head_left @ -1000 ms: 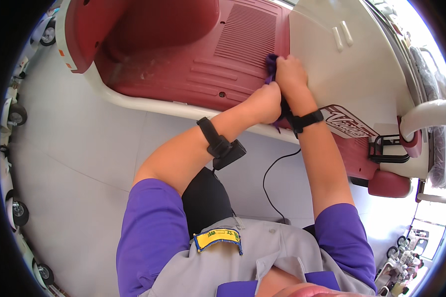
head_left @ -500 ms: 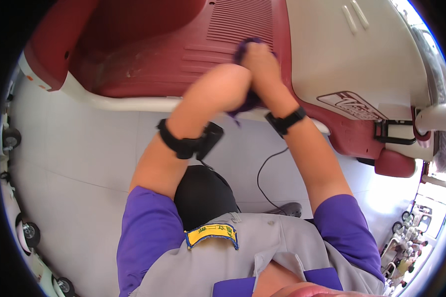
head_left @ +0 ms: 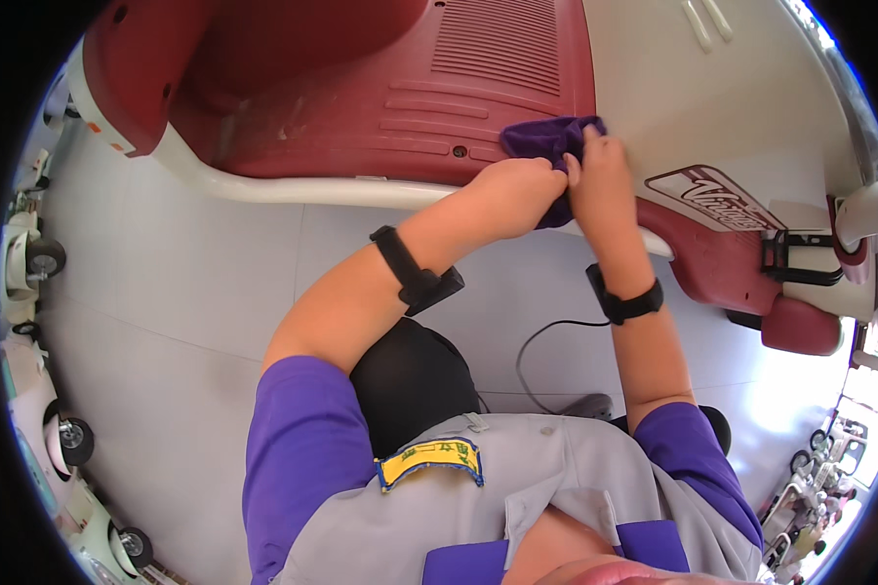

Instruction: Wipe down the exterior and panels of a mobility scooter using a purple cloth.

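— What lies closest below the camera?

— A grey vest [head_left: 517, 487] over purple sleeves, with a yellow patch [head_left: 429, 460] on the chest. Beneath it is a pale, smooth tiled floor [head_left: 185, 292], and a thin black cable [head_left: 546, 336] curls across it near a dark knee.

— And the hands?

— Both forearms reach upward, each with a black wrist strap. The left hand [head_left: 512, 195] is clenched on the lower part of a purple cloth [head_left: 546, 141]; the right hand [head_left: 600, 180] presses the same cloth with fingers curled over it, grasping it too.

— Where is the cloth?

— On the scooter's dark red footboard [head_left: 400, 117], right where the ribbed red panel meets the cream body panel [head_left: 712, 107], just above the white trim edge [head_left: 293, 185].

— And farther out?

— The footboard looks dusty towards the left. At the room's rim, small wheeled scooters [head_left: 39, 263] stand along the left wall, and more cluster at the lower right [head_left: 819, 487], where bright light falls.
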`<state>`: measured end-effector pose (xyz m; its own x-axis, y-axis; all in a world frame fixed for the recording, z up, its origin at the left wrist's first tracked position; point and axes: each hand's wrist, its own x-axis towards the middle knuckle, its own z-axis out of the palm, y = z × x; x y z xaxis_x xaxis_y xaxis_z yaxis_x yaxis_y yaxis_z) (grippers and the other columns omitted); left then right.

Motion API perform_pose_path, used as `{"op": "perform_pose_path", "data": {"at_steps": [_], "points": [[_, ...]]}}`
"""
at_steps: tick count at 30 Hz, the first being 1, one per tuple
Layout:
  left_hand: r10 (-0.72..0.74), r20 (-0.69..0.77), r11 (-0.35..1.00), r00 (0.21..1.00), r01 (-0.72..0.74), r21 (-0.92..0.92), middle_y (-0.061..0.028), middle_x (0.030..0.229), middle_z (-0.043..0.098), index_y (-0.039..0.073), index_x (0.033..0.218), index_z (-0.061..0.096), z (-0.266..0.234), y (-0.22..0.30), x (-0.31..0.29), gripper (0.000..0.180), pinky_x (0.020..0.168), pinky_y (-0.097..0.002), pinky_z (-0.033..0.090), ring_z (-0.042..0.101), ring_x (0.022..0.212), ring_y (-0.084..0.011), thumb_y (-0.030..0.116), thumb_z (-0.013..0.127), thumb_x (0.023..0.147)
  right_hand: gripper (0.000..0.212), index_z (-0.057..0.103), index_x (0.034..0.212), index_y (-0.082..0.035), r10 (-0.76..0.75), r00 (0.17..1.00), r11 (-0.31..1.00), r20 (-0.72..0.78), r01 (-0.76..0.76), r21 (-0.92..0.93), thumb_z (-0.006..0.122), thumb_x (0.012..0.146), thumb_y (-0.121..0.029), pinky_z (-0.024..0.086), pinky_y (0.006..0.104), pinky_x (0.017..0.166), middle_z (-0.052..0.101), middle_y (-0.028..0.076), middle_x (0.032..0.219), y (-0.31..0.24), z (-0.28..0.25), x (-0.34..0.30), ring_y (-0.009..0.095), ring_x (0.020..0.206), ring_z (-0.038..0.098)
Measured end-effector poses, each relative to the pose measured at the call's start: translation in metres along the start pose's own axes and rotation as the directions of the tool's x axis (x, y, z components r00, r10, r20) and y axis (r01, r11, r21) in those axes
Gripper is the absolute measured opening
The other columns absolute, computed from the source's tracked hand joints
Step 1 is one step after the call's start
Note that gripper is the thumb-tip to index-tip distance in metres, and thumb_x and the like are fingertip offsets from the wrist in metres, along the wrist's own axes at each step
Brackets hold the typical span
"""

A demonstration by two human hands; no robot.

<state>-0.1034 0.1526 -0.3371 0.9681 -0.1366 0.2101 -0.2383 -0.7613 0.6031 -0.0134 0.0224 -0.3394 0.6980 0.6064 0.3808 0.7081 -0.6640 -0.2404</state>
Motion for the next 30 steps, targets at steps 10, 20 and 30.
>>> {"op": "perform_pose_path", "data": {"at_steps": [10,20,30], "points": [[-0.473,0.047,0.870,0.880,0.457,0.186,-0.0243,0.092,0.065,-0.002,0.094,0.067,-0.098,-0.042,-0.031,0.025,0.077,-0.0443,0.050,0.062,0.086,-0.0418,-0.002,0.058,0.071,0.013,0.064,0.088,-0.004,-0.240,0.971,0.953,0.014,0.233,0.195,0.058,0.077,-0.008,0.051,0.0456,0.077,0.062,0.018,0.092,-0.079,0.065,0.070,0.038,0.089,0.061],[-0.240,-0.136,0.878,0.961,0.274,0.392,-0.0204,0.092,0.062,0.001,0.090,0.059,-0.028,-0.015,0.002,0.012,0.073,-0.0485,0.051,0.062,0.085,-0.0397,0.005,0.050,0.084,0.018,0.063,0.098,-0.010,-0.100,0.986,0.976,0.130,0.072,0.204,0.054,0.085,-0.017,0.053,0.0458,0.075,0.056,0.017,0.106,-0.034,0.034,0.035,0.035,0.098,0.060],[-0.155,-0.020,0.966,0.988,0.156,0.205,-0.0215,0.089,0.061,0.000,0.091,0.058,-0.006,0.008,0.015,0.016,0.075,-0.0498,0.047,0.058,0.090,-0.0422,0.001,0.054,0.075,0.028,0.056,0.104,0.000,-0.051,0.998,0.967,-0.037,0.059,0.248,0.063,0.082,-0.016,0.053,0.0426,0.075,0.053,0.016,0.105,0.012,0.003,-0.035,0.034,0.102,0.053]]}}
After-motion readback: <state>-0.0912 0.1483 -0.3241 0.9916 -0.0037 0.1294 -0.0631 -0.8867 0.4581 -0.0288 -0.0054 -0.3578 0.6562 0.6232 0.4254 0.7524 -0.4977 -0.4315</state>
